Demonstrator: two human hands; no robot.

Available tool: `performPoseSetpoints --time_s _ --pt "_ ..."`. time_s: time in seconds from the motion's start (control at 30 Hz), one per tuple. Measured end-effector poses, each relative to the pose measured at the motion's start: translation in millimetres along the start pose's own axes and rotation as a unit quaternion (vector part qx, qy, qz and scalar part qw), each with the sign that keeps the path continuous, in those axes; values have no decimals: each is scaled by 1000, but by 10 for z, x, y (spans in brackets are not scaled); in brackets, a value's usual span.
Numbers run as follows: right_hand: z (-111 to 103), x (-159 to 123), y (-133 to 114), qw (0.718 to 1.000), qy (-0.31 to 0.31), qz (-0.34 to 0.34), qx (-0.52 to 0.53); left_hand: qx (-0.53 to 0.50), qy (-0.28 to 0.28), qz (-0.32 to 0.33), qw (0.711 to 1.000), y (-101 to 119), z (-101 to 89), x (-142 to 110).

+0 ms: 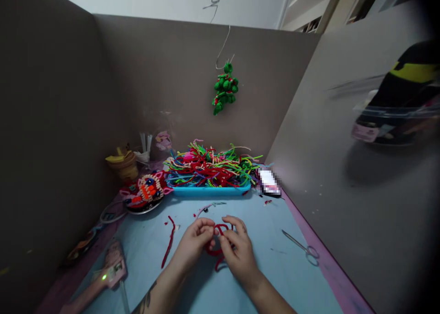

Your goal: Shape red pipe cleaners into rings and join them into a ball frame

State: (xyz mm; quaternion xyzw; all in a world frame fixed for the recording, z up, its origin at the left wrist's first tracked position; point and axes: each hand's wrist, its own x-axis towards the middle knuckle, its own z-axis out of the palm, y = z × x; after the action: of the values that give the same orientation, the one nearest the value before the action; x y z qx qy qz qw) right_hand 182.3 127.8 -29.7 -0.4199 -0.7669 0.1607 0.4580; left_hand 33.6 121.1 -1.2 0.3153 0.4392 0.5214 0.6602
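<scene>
Both my hands meet over the middle of the light blue mat [268, 268]. Between them is a dark red pipe cleaner [215, 251], bent into loops, with a loose end hanging below. My left hand [198, 237] pinches it between thumb and fingertips. My right hand [237, 245] grips the same piece from the other side, fingers curled around it. To the left of my left hand lies a separate straight red pipe cleaner [168, 243]. A small black bead [206, 209] and a pinkish stem lie just beyond my fingers.
A blue tray [211, 191] heaped with colourful pipe cleaners stands at the back. Scissors [302, 247] lie at right, a pink glue gun [115, 266] at left. A phone [270, 182] sits beside the tray. A green pipe-cleaner ornament [226, 89] hangs from a wire; grey partitions enclose the table.
</scene>
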Motion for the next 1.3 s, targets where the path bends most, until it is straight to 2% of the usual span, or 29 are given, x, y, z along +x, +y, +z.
performPoseSetpoints --time_s 0.2,0.37,0.63,0.8,0.9,0.97,1.1,1.3 --pt "27 -2 -1 999 13 -21 -36 19 8 20 1000 -25 -14 7" --pt "40 -10 -18 999 18 -13 -44 45 30 35 998 -8 10 -7" --pt "38 4 -45 998 5 -27 -52 62 55 70 994 -26 44 -9" --pt "-101 -30 -98 998 2 -27 -51 73 74 95 990 70 51 -77" --pt "-252 33 -223 997 13 -36 -71 92 56 104 989 160 41 -138" --pt "-327 132 -330 995 -14 -60 -74 109 36 100 988 205 28 -165" --pt "-332 342 -457 990 -112 -89 0 113 14 92 989 244 -14 -166" --pt "-125 344 -283 988 -110 -22 107 49 -5 36 998 139 -143 -46"
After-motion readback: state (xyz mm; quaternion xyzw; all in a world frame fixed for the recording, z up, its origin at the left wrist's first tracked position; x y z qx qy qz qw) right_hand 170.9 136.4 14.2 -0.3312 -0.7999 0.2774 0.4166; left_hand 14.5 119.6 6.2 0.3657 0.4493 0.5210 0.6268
